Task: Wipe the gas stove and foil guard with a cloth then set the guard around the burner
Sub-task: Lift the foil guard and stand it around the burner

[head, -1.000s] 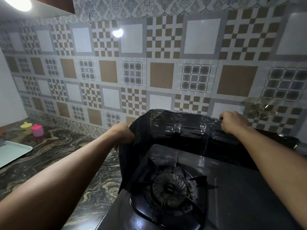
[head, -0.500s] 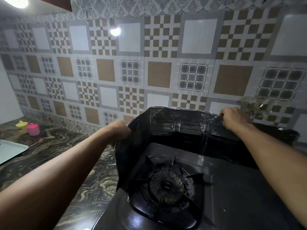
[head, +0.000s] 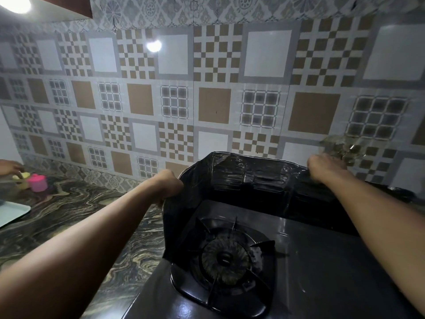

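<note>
A dark, crinkled foil guard [head: 243,178] stands upright along the back and left side of the black gas stove [head: 322,268]. It wraps behind the burner [head: 224,259] with its black pan support. My left hand [head: 169,184] grips the guard's left top corner. My right hand [head: 324,168] grips its top edge at the right, slightly blurred. No cloth is in view.
The stove sits on a dark marbled counter [head: 69,217] against a patterned tiled wall [head: 213,88]. At the far left are a pink cup [head: 38,183], a white tray [head: 11,214], and another person's hand [head: 10,166]. A crumpled clear wrap [head: 342,146] lies behind my right hand.
Both hands keep their grip on the guard, which has shifted slightly against the stove's back and left side. Another person's hand has appeared at the far left by the pink cup.
</note>
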The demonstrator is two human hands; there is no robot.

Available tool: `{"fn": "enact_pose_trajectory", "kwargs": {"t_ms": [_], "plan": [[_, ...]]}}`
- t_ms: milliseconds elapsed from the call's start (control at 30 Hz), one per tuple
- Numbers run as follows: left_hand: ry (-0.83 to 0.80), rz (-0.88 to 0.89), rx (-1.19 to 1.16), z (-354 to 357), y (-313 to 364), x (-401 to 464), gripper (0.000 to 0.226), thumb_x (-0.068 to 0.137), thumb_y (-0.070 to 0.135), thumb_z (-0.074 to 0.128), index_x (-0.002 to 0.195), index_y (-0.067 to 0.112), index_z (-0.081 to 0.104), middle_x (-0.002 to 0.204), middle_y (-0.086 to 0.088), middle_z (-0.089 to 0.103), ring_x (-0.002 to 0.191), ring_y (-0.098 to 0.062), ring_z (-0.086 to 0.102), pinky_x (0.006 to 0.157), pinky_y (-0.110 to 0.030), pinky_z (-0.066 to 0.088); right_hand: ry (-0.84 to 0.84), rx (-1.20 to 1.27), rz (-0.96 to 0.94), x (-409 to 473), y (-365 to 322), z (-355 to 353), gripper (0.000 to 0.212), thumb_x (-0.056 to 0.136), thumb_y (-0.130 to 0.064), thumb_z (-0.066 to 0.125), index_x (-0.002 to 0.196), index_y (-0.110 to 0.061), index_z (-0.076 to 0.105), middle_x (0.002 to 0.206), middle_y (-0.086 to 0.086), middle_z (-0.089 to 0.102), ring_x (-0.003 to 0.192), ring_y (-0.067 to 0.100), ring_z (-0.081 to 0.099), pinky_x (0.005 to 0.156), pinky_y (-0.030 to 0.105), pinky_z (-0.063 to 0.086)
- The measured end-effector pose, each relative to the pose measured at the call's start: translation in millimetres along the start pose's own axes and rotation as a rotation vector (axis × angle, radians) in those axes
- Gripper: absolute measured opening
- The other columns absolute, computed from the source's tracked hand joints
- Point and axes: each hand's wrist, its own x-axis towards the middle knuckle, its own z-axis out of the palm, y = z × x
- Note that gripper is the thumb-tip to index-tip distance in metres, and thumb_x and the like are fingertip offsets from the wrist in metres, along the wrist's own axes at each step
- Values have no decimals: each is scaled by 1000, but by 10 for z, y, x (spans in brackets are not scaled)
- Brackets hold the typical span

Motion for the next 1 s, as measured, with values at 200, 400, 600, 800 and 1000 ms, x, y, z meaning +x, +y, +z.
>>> {"fn": "enact_pose_trajectory", "kwargs": {"t_ms": [200,400,600,800,1000], "plan": [[-25,-23,-65,-2,13,6,24,86,17,65,94,-6,62,88,-19,68,77,-33,69,53,-37,58,34,17,-24,23,9,60,33,87,-5,51,117,-16,62,127,14,59,117,33,57,93,40,49],[30,-24,-122,-44,-2,53,36,76,24,76,98,-1,61,92,-16,67,85,-29,68,76,-38,59,16,32,-17,37,-1,70,33,83,-13,63,115,-19,61,123,11,60,113,31,59,88,38,49],[45,-29,-99,-66,-35,59,50,72,32,78,106,-1,62,98,-16,68,88,-29,68,83,-41,58,30,25,-21,14,-34,74,30,81,-17,67,110,-19,61,118,12,62,109,32,60,90,38,49],[71,-14,-14,-147,-54,11,42,75,28,77,103,1,62,99,-15,66,89,-29,65,76,-36,58,68,20,-31,-6,-57,36,30,83,-16,64,113,-17,58,118,11,62,110,30,59,92,38,46],[77,-14,84,-206,-115,-60,16,80,4,63,89,-9,61,71,-13,59,63,-25,63,37,-29,50,59,8,-23,-29,-82,57,25,86,-4,56,107,-13,64,113,13,62,107,33,59,88,37,48]]}}
